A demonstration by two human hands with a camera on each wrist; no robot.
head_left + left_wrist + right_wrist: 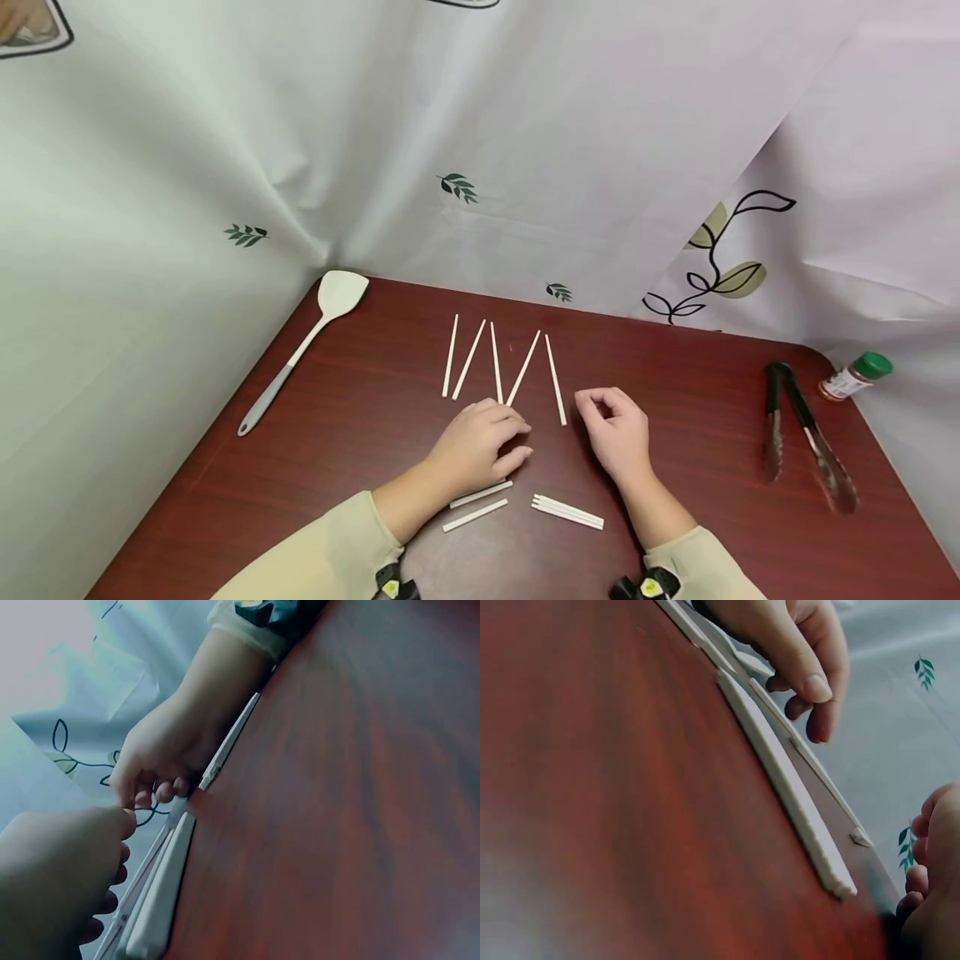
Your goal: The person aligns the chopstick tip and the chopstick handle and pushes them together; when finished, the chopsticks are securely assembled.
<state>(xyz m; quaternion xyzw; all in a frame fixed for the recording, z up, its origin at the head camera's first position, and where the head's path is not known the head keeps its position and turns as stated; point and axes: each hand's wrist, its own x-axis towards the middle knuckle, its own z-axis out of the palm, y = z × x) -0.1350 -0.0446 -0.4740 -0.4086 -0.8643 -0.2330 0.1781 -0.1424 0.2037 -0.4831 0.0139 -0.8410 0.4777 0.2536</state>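
My left hand [480,442] hovers at or rests on the table, over the near ends of two white sticks [523,367]; contact is unclear. Its thumb and fingers are spread apart, loosely bent, with nothing visible between them. Right of the sticks is my right hand [621,433], fingers loosely curled and thumb near the index finger, with no object seen in it. Several white sticks stand in a zigzag row, the rightmost stick [556,379] beside the right hand. Closer to me lie a side-by-side bundle of sticks [567,512] and loose sticks [475,515] by the left forearm.
A white spatula [341,293] with a grey handle lies at the left. On the right are black-handled metal tongs [806,408] and a green-capped spice jar [845,383] on its side. Printed fabric [480,233] hangs behind the dark red table [360,375].
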